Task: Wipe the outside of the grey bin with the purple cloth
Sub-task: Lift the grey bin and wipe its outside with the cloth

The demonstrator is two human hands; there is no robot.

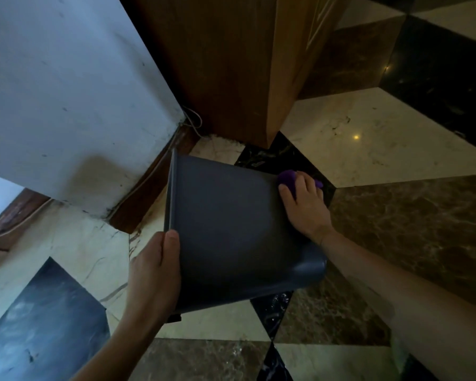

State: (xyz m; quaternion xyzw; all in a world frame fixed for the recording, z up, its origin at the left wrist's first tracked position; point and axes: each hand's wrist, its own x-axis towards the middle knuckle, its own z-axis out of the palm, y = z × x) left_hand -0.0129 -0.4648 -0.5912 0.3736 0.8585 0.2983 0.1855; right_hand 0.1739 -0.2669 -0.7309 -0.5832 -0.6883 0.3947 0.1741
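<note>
The grey bin point(231, 221) lies tipped on its side above the floor, its rim to the left and its base to the right. My left hand point(155, 270) grips the rim at the near left corner, thumb on the outer wall. My right hand point(304, 207) presses the purple cloth point(287, 178) against the bin's far right edge near the base. Only a bunched part of the cloth shows under and beyond my fingers.
A white wall point(66, 92) with a brown skirting board point(151, 182) stands on the left. A wooden cabinet point(231, 64) rises behind the bin, with a thin cable point(194, 119) at its foot. The floor is patterned marble tile point(368, 138).
</note>
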